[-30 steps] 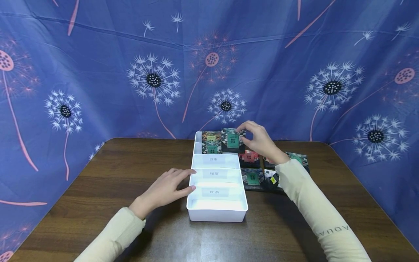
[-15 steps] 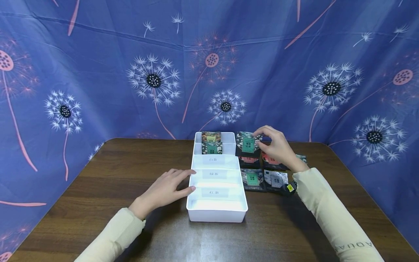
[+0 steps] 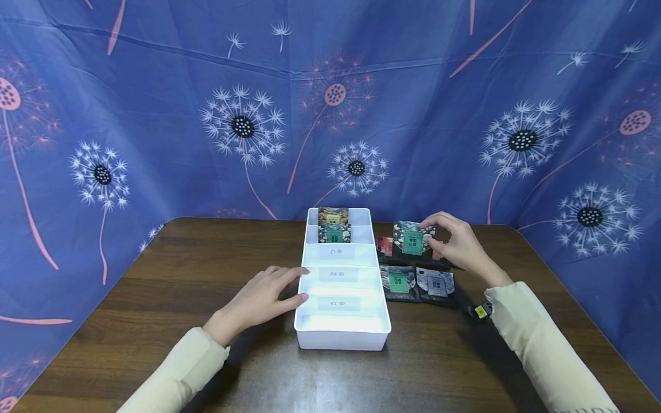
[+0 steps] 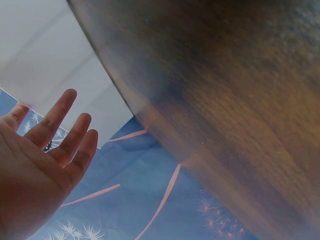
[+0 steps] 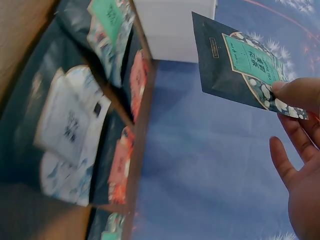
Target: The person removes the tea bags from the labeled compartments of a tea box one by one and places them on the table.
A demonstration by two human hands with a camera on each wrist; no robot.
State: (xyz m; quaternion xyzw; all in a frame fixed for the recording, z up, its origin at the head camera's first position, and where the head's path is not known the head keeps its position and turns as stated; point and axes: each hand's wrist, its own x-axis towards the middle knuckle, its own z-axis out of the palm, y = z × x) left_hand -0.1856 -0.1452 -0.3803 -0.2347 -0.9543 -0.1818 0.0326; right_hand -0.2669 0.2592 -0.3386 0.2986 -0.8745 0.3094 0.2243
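Observation:
My right hand pinches a dark tea sachet with a green label between thumb and fingers. In the right wrist view the sachet is held by one end, off the table, and the backdrop shows behind it. My left hand rests its thumb and fingertips on the left rim of a long white divided box. Seen from the left wrist, the fingers are spread beside the box's side wall. Two sachets stand at the back left of the box, one yellow-labelled, one green-labelled.
Right of the box, more sachets lie on the wooden table: a green-labelled one, a grey-labelled one, and red-labelled ones partly covered by the held sachet. A blue dandelion-print cloth hangs behind the table.
My right hand has carried the green-labelled sachet from above the box's back right corner rightward, and lower, over the sachets on the table. The left hand and the box have stayed put.

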